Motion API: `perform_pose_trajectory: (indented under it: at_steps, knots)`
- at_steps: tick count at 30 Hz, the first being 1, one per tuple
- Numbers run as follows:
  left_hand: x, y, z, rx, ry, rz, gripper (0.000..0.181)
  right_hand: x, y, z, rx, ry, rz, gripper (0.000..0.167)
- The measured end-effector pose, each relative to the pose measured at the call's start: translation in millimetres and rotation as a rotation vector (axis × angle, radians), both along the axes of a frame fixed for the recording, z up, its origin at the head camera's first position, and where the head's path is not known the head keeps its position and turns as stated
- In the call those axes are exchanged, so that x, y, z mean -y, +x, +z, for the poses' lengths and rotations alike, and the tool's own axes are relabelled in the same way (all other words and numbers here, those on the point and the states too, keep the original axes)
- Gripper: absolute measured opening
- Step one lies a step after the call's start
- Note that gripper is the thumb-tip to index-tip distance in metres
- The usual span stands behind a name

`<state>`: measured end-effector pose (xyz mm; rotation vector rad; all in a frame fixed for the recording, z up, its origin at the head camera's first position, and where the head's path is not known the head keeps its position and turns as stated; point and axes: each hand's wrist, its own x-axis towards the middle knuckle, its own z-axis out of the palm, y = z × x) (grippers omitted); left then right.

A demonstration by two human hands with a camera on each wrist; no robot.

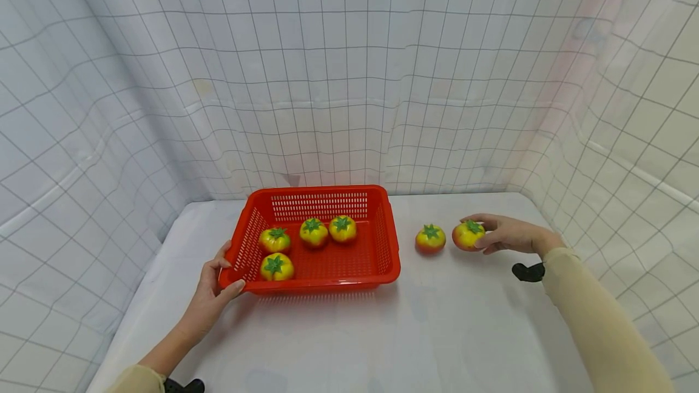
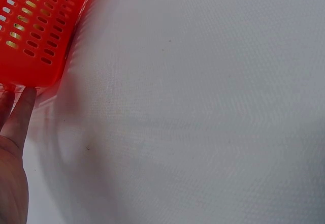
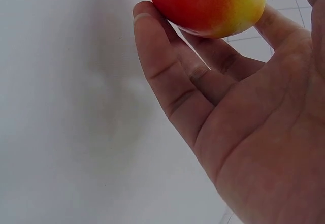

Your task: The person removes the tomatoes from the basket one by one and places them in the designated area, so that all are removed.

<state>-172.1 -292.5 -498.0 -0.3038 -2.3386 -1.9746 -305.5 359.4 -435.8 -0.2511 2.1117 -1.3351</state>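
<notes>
Our held tomato sits at the right hand's 9 o'clock, with the basket farther out along the same line.
With 12 o'clock pointing away from us, our right hand grasps a glossy, round, red-and-yellow tomato with a green star-shaped top; we cannot tell whether it touches the white counter. A matching loose tomato lies just beside it at 9 o'clock, between it and the red, rectangular, slotted plastic basket, whose long axis runs roughly 9 to 3. Our left hand, well apart from the held tomato, grips the basket's 8 o'clock corner, thumb at the near rim. Inside, four matching tomatoes sit toward the 9 o'clock end and middle, so we judge the bare 3 o'clock end the nearest space.
</notes>
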Motion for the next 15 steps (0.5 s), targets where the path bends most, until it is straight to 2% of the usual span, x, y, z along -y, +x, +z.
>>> perform_pose_trajectory:
  at_steps: [15]
  knots:
    - [1.5, -0.5, -1.2, -0.008, -0.005, -0.010, 0.040, -4, -1.1, -16.3, 0.006, 0.076, -0.026, 0.078]
